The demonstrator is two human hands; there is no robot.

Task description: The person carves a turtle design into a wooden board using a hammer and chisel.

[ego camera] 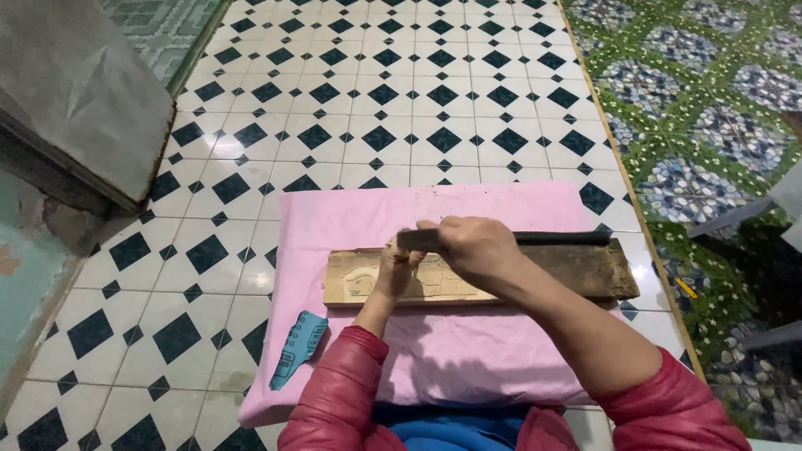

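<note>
Grip first: left hand (399, 269) rests on the carved wood plank (368, 280), fingers curled around what looks like a small chisel, tip hidden, so can't tell exactly what's pinched. It sits low on the relief, prob. to steady the cut. Right hand (469, 248) is closed round a long dark bar (560, 239), held level above the plank & crossing over the left, like a mallet. Plank lies across a pink cloth (468, 351) on the tiled floor (368, 108), likely as padding. Blue paper template (299, 347) lies at the cloth's left edge, well clear of both hands
</note>
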